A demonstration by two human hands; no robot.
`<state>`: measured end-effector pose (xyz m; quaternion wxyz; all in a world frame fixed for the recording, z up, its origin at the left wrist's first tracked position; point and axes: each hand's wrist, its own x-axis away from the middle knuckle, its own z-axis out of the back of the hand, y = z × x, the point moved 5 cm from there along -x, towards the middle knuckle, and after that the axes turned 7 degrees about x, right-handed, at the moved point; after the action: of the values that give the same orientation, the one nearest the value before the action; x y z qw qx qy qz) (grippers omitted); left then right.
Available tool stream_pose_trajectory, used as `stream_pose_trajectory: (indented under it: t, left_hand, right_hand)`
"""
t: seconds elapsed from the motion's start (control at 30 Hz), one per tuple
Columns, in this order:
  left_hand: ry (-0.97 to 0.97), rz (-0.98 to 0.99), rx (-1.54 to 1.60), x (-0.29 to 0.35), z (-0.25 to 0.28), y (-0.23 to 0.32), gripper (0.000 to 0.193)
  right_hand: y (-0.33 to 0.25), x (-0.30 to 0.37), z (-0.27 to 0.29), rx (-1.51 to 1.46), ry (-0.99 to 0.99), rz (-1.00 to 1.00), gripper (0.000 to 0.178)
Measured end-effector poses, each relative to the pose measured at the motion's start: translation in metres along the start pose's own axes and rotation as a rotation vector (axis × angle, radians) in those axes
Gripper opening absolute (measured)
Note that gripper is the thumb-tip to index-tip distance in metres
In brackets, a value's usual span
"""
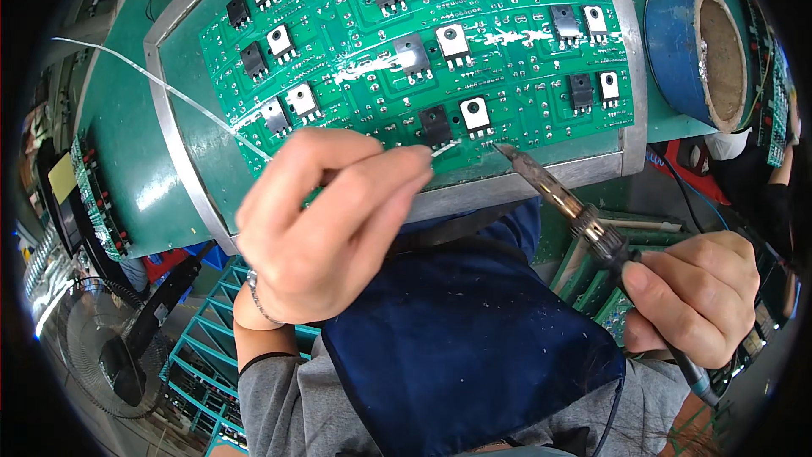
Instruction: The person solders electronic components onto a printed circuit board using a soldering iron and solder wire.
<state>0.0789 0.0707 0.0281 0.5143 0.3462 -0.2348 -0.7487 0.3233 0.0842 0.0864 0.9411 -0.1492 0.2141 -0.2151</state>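
Observation:
My right hand (698, 296) is wrapped round the dark handle of a soldering iron (558, 195). The iron points up and left, its tip at the near edge of a green circuit board (516, 76). In a pinch, my left hand (330, 211) holds a thin strand of solder wire (169, 85); its short end comes out by the fingertips, and the rest trails away to the upper left. Nearest to that end are a black transistor (436, 125) and a white-faced transistor (475, 116). Several more such pairs stand in rows across the board.
A metal frame (633, 59) borders the board on the green bench (152, 178). At the right lies a large blue roll (677, 42) with a cardboard core. A fan (110, 347) stands at lower left beside a teal rack (199, 355). Another person's arm shows at the far right.

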Motion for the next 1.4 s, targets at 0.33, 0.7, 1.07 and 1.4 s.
stream_pose_trajectory:
  t: [0.33,0.7,1.07,1.4]
  left_hand:
    - [0.057,0.092,-0.075,-0.01,0.012,-0.021,0.021]
    - [0.046,0.107,-0.031,-0.011,0.01,-0.031,0.021]
    - [0.029,0.113,-0.066,-0.014,0.011,-0.03,0.022]
    - [0.0,0.131,-0.045,-0.015,0.006,-0.032,0.021]
  right_hand:
    - [0.01,-0.024,-0.013,-0.038,0.037,0.014,0.034]
    - [0.02,-0.046,-0.029,-0.048,0.081,0.06,0.032]
    - [0.02,-0.047,-0.031,-0.029,0.113,0.083,0.032]
    - [0.021,-0.046,-0.031,-0.016,0.105,0.086,0.032]
